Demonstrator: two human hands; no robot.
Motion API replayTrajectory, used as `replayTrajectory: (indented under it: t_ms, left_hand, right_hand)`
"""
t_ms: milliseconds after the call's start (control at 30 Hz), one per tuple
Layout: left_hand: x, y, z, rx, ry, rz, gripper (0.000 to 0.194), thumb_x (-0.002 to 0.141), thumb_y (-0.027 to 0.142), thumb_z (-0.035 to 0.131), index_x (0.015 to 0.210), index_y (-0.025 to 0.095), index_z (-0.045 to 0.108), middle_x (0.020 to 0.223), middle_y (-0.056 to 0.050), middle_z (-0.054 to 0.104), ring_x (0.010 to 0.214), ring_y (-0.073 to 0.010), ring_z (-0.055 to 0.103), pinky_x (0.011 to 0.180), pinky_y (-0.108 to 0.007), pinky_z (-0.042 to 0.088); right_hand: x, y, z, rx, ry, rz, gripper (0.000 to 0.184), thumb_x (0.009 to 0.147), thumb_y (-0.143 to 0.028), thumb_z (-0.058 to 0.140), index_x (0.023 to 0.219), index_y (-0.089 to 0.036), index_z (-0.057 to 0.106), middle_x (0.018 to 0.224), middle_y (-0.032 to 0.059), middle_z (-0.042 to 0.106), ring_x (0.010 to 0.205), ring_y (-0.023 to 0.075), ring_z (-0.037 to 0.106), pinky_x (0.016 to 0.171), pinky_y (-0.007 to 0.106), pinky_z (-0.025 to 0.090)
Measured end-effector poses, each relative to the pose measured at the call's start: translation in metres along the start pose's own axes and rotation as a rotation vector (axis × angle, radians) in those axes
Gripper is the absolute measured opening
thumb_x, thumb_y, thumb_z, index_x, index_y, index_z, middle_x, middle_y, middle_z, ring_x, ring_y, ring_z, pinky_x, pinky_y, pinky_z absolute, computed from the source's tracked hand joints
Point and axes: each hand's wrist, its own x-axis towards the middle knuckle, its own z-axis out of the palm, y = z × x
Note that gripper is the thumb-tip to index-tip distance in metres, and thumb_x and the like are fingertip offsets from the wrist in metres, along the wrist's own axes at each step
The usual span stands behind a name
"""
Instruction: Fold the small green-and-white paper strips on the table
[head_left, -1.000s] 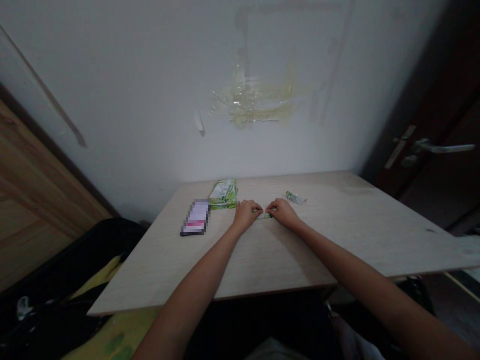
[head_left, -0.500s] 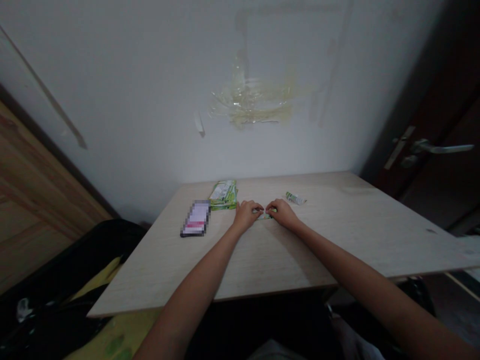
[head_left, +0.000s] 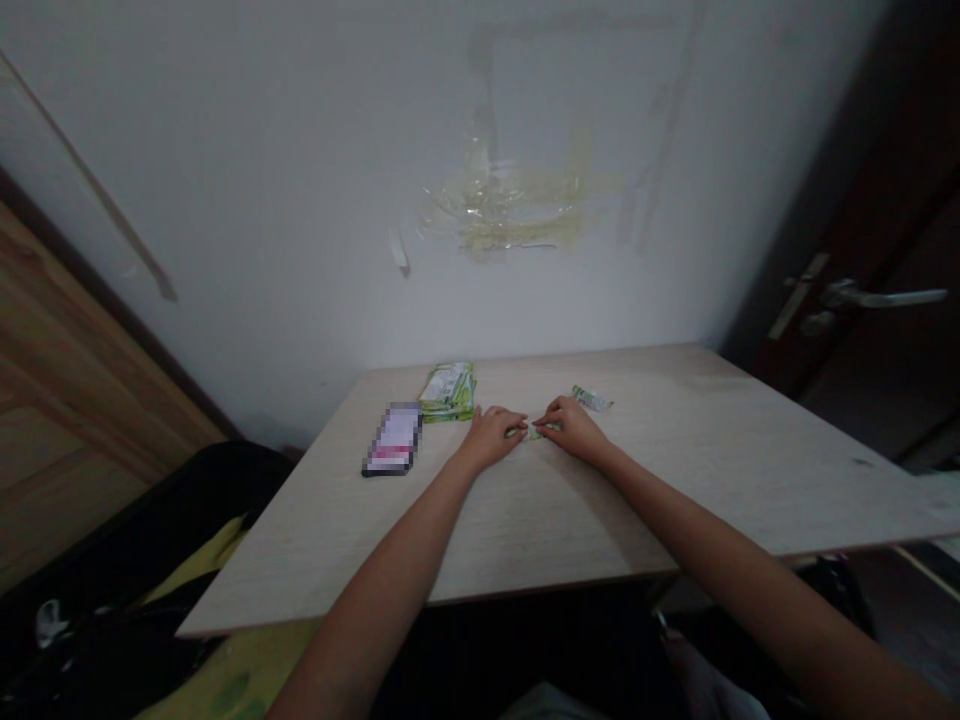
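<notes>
Close together on the pale wooden table (head_left: 480,530), my left hand (head_left: 496,432) and my right hand (head_left: 570,427) pinch a small green-and-white packet (head_left: 535,434) between them. The fingers of both hands are closed on it and cover most of it, so its full shape is hidden. Behind my left hand lies a stack of green-and-white packets (head_left: 448,392). A rolled or folded packet (head_left: 592,399) of the same colours rests just beyond my right hand.
Left of my left hand lies a phone (head_left: 394,438) with its screen blurred. A white wall (head_left: 300,200) rises at the table's far edge. To the right is a dark door with a metal handle (head_left: 885,297). A black chair (head_left: 225,480) stands at the left.
Both hands have shifted slightly on the packet, which now shows less between the fingers. The stack, the phone and the other packet have stayed in place.
</notes>
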Motion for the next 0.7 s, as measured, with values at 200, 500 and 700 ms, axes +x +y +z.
replayTrajectory:
  t_ms: [200,500,700]
  left_hand:
    - [0.001,-0.004,-0.006,0.015,0.022,0.050,0.023,0.092,0.044,0.062,0.103,0.031,0.078,0.114,-0.002,0.075,0.116,-0.0240,0.057,0.112,-0.049,0.030]
    - [0.003,0.003,-0.003,0.069,0.028,0.069,0.027,0.086,0.049,0.069,0.097,0.027,0.081,0.096,-0.005,0.071,0.101,-0.0226,0.058,0.093,-0.036,0.041]
    - [0.004,0.007,-0.002,0.051,0.006,0.045,0.024,0.086,0.048,0.070,0.094,0.028,0.080,0.093,-0.004,0.069,0.097,-0.0209,0.057,0.089,-0.033,0.041]
  right_hand:
    - [0.001,0.002,0.003,-0.038,0.003,0.006,0.022,0.091,-0.030,0.065,0.108,-0.024,0.079,0.105,0.0117,0.064,0.105,0.0237,0.056,0.098,0.037,0.044]
    - [0.005,0.004,0.004,-0.053,0.000,0.072,0.028,0.092,-0.031,0.064,0.117,-0.022,0.075,0.110,0.0130,0.063,0.108,0.0237,0.057,0.101,0.037,0.043]
    - [0.006,0.004,0.004,-0.059,0.014,0.103,0.032,0.092,-0.031,0.064,0.120,-0.019,0.073,0.111,0.0128,0.063,0.106,0.0228,0.059,0.100,0.035,0.044]
